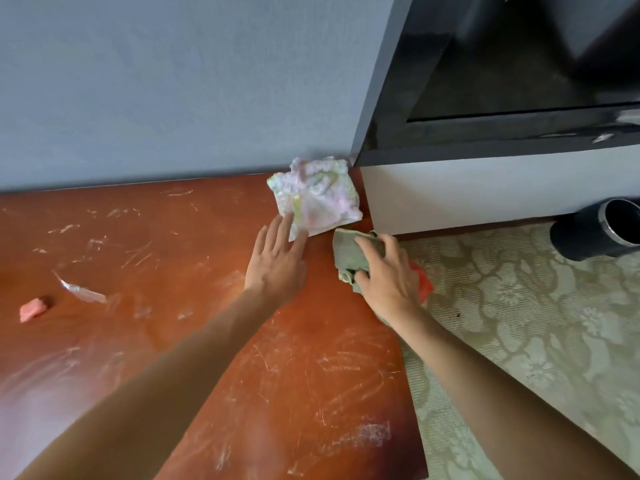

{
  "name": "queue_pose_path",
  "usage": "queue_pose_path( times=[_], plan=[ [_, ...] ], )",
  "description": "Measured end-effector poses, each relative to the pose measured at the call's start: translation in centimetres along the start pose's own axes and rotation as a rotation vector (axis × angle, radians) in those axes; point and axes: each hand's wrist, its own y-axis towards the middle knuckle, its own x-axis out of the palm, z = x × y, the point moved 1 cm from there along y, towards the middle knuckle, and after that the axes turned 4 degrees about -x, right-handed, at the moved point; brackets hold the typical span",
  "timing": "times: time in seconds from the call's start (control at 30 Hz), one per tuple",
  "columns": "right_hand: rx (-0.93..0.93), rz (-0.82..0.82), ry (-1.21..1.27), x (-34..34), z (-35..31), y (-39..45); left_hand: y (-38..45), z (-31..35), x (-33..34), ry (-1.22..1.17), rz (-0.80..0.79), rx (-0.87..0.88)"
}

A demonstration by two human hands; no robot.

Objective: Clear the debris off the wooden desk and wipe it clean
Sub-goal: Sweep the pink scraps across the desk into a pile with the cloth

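Two hands at desk (194, 271) far right corner: left hand (275, 261) flat, fingertips on crumpled paper (317, 197); right hand (388, 275) grips green cloth (349, 258) at right edge; sweep paper off first, then wipe.

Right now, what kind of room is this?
Probably a room in a home. A scratched wooden desk stands against a grey wall, with patterned carpet on the floor and a dark screen, maybe a television, beside it.
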Motion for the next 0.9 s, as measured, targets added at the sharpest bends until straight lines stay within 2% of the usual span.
queue_pose_path(
  times=[0.13, 0.2, 0.27, 0.33, 0.4, 0.43, 0.5, 0.57, 0.63, 0.67, 0.73, 0.8, 0.9],
  plan=[
    [0.026, 0.027, -0.046, 3.2, -4.9, 0.3, -4.9, -1.7, 1.6, -0.158, 0.042, 0.023],
    [-0.102, 0.026, -0.065, 4.5, -8.0, -0.4, -6.2, -2.5, 2.1, -0.194, 0.062, 0.002],
    [-0.304, 0.002, -0.078, 5.5, -10.2, -1.7, -7.1, -3.1, 2.3, -0.240, 0.085, -0.054],
    [-0.505, -0.011, -0.077, 5.6, -10.2, -2.5, -7.9, -3.7, 2.6, -0.262, 0.106, -0.082],
    [-0.555, 0.015, -0.116, 5.0, -8.2, -2.1, -8.5, -3.8, 3.0, -0.217, 0.081, -0.049],
    [-0.481, 0.041, -0.152, 4.7, -6.8, -1.7, -8.8, -3.7, 3.3, -0.191, 0.067, -0.010],
    [-0.208, 0.115, -0.188, 4.1, -3.8, -0.7, -9.2, -3.0, 3.6, -0.153, 0.052, 0.059],
    [0.029, 0.103, -0.136, 3.8, -1.7, 0.4, -9.6, -2.4, 3.8, -0.120, 0.061, 0.100],
    [0.138, 0.070, -0.118, 3.8, -1.5, 1.1, -10.2, -2.2, 4.2, -0.089, 0.050, 0.118],
    [0.127, 0.101, -0.159, 3.9, -2.0, 1.2, -10.4, -2.1, 4.3, -0.073, 0.032, 0.120],
    [0.019, 0.188, -0.213, 4.2, -4.0, 0.6, -10.7, -1.9, 4.6, -0.062, -0.024, 0.122],
    [-0.203, 0.219, -0.191, 5.2, -6.0, -0.7, -10.7, -1.7, 4.7, -0.044, -0.088, 0.121],
    [-0.511, 0.135, -0.147, 5.7, -6.6, -2.2, -10.8, -1.8, 4.7, -0.033, -0.065, 0.117]
  ],
)
